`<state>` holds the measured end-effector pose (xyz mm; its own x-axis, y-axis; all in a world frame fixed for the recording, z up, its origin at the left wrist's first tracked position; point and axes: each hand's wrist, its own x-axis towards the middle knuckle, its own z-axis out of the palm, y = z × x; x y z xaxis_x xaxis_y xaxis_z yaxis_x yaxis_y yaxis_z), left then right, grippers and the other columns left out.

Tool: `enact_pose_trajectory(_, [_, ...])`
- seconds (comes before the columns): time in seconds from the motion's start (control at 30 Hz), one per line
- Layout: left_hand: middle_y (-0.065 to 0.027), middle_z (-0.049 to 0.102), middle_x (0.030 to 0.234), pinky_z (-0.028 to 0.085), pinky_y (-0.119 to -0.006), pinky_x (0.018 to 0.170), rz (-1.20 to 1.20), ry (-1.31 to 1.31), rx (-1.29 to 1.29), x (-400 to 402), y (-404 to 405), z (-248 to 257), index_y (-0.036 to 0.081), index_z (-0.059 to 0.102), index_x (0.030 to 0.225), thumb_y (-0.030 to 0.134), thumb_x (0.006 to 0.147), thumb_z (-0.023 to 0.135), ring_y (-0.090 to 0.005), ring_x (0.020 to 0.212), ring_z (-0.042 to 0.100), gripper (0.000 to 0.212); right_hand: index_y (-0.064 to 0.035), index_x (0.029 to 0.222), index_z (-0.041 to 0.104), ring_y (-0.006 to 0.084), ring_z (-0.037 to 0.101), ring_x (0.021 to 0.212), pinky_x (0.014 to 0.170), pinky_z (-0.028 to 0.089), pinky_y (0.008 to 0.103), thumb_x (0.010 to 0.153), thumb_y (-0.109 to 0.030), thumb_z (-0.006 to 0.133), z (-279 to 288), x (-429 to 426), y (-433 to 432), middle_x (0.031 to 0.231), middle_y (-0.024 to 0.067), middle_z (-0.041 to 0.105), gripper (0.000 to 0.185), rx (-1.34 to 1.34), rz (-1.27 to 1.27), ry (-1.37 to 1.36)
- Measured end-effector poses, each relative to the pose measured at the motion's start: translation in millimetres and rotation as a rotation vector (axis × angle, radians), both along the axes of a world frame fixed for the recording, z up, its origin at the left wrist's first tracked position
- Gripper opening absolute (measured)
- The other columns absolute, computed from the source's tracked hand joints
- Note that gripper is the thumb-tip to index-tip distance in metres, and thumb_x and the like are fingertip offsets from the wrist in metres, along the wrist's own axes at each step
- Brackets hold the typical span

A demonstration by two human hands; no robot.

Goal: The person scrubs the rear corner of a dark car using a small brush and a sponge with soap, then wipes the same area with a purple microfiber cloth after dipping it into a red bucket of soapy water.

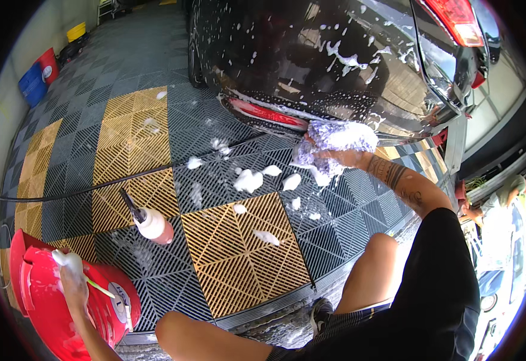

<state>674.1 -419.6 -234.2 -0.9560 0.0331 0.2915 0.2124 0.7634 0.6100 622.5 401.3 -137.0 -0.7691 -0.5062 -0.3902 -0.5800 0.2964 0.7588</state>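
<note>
My right hand (pixel 342 158) is closed on a soapy purple-and-white microfiber wash mitt (pixel 342 135), held against the lower bumper of a black car (pixel 290 54), just right of its red reflector (pixel 267 113). Foam streaks and drops cover the paint. My left hand (pixel 71 266), with foam on its fingers, is at the rim of a red bucket (pixel 82 307); a thin light-green handle (pixel 100 288) sticks out beside it, and whether the fingers grip anything is not clear. A spray bottle (pixel 154 228) with a black nozzle and pinkish liquid stands on the floor tiles near the bucket.
A black hose (pixel 73 192) crosses the grey and yellow slatted tiles (pixel 245 257), which bear foam clumps (pixel 248 180). Along the left wall are a blue bucket (pixel 33 85), another red bucket (pixel 48 65) and a yellow bucket (pixel 76 32). Another person (pixel 493 207) is at the far right.
</note>
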Motion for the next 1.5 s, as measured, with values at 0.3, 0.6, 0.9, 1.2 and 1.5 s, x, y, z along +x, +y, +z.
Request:
enact_pose_trajectory(0.3, [-0.0132, 0.054, 0.072, 0.044, -0.038, 0.065, 0.108, 0.371, -0.427, -6, -14, -6, -0.002, 0.051, 0.094, 0.011, 0.084, 0.043, -0.0285, 0.071, 0.055, 0.019, 0.0002, 0.111, 0.062, 0.03, 0.014, 0.142, 0.116, 0.018, 0.0358, 0.068, -0.011, 0.065, 100, -108, -198, 0.152, 0.0226, 0.013, 0.044, -0.863, 0.239, 0.166])
enact_pose_trajectory(0.6, [-0.0089, 0.048, 0.075, 0.046, -0.033, 0.066, 0.08, 0.0, -0.283, -23, -51, -19, -0.003, 0.048, 0.1, 0.001, 0.073, 0.039, -0.0224, 0.067, 0.054, 0.029, -0.0283, 0.133, 0.047, 0.0305, 0.012, 0.142, 0.107, 0.036, 0.0398, 0.056, -0.032, 0.079, 177, -9, -98, 0.155, 0.0118, 0.004, 0.084, -0.761, -0.028, 0.317])
enact_pose_trajectory(0.9, [-0.0183, 0.049, 0.08, 0.039, -0.042, 0.056, -0.067, 0.09, -0.594, -23, 29, 42, 0.008, 0.053, 0.068, 0.024, 0.088, 0.044, -0.0323, 0.064, 0.049, 0.027, -0.0253, 0.126, 0.053, 0.0527, 0.01, 0.135, 0.104, 0.021, 0.0624, 0.051, -0.027, 0.078, 247, 72, 39, 0.152, 0.0229, 0.004, 0.08, -0.999, -0.066, 1.051])
enact_pose_trajectory(1.2, [-0.0166, 0.05, 0.081, 0.041, -0.042, 0.056, 0.183, -0.044, -0.284, -19, 67, 53, 0.008, 0.056, 0.074, 0.021, 0.089, 0.043, -0.0322, 0.069, 0.05, 0.024, -0.0307, 0.13, 0.05, 0.0441, 0.02, 0.132, 0.091, 0.025, 0.0745, 0.062, -0.026, 0.072, 329, 13, -32, 0.141, 0.0165, 0.025, 0.072, -1.044, -0.1, 1.198])
enact_pose_trajectory(1.5, [-0.0168, 0.05, 0.083, 0.043, -0.042, 0.057, 0.166, -0.04, -0.363, -29, 99, 65, 0.008, 0.056, 0.076, 0.022, 0.089, 0.043, -0.0327, 0.07, 0.051, 0.024, -0.038, 0.136, 0.04, 0.0364, 0.02, 0.137, 0.099, 0.024, 0.0638, 0.052, -0.029, 0.079, 341, 55, 36, 0.148, 0.0107, 0.023, 0.093, -0.906, -0.122, 0.983])
